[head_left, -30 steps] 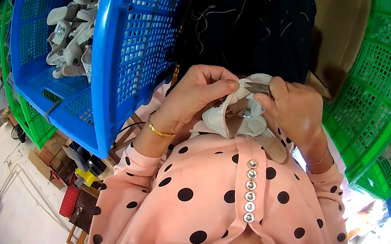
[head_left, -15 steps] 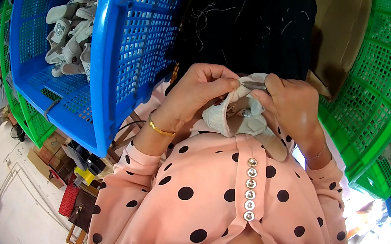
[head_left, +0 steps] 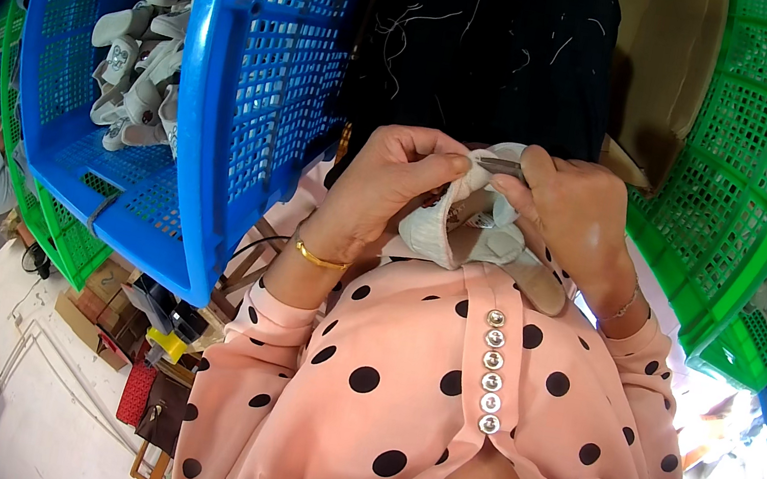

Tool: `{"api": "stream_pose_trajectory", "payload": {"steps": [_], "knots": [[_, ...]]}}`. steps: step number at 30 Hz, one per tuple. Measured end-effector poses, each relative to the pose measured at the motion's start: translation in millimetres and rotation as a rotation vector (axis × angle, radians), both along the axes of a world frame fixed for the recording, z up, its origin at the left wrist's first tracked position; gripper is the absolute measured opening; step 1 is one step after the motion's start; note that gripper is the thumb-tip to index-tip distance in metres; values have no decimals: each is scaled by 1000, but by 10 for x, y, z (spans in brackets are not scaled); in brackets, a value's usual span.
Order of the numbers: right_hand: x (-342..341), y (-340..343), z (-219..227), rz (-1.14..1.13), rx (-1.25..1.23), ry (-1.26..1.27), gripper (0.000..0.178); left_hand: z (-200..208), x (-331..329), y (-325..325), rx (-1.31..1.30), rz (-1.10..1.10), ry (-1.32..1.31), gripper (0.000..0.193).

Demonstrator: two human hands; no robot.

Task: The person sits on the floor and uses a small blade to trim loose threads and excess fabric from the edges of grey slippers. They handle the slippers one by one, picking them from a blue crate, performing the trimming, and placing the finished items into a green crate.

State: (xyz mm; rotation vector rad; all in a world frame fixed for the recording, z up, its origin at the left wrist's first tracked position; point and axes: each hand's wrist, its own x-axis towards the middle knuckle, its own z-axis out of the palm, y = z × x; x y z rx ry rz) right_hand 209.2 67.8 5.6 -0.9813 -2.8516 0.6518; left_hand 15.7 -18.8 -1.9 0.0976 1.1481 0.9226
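Grey shoe upper (head_left: pixel 465 227) held close against the chest.
Left hand (head_left: pixel 390 181) pinched its edge; right hand (head_left: pixel 574 213) was clamped on what seemed small metal snips (head_left: pixel 499 166), beside blue basket (head_left: pixel 254 111).

Blue basket (head_left: pixel 223 116) crowds left, green basket (head_left: pixel 747 195) right; dark lap (head_left: pixel 491 47) ahead open.

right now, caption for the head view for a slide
Both hands pinch a small grey shoe upper between blue basket and green basket.
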Motion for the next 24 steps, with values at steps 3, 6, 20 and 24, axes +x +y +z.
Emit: {"api": "stream_pose_trajectory", "payload": {"steps": [3,6,20,24], "knots": [[15,-20,-14,-3,-25,-21,36,-30,16,-15,-16,11,-31,14],[78,2,-157,-98,-253,94,34,-36,27,-6,-2,13,-40,15],[-3,475,-243,-296,-24,-51,21,-61,-53,-13,29,-83,16,15],[-83,268,58,-246,-538,196,29,-81,-29,9,45,-106,36,14]]}}
